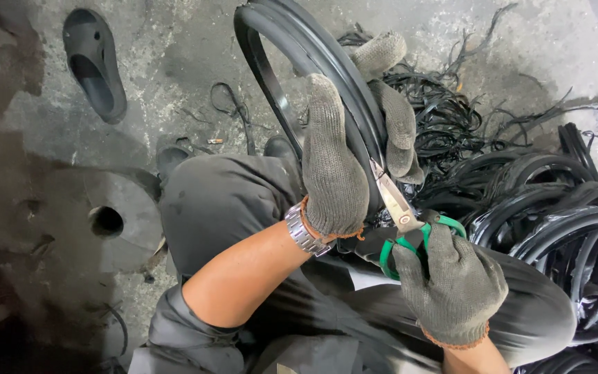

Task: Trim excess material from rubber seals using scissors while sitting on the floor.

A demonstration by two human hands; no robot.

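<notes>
My left hand, in a grey knitted glove with a metal watch at the wrist, grips a large black rubber ring that stands upright over my lap. My right hand, also gloved, holds green-handled scissors whose blades point up along the ring's edge just right of my left hand. Grey gloved fingers show behind the ring, wrapped on its far side; whose they are I cannot tell.
A pile of black rubber rings lies on the right, with thin trimmed strips behind it. A dark sandal rests on the concrete floor at the upper left. A round metal disc with a centre hole lies left of my knee.
</notes>
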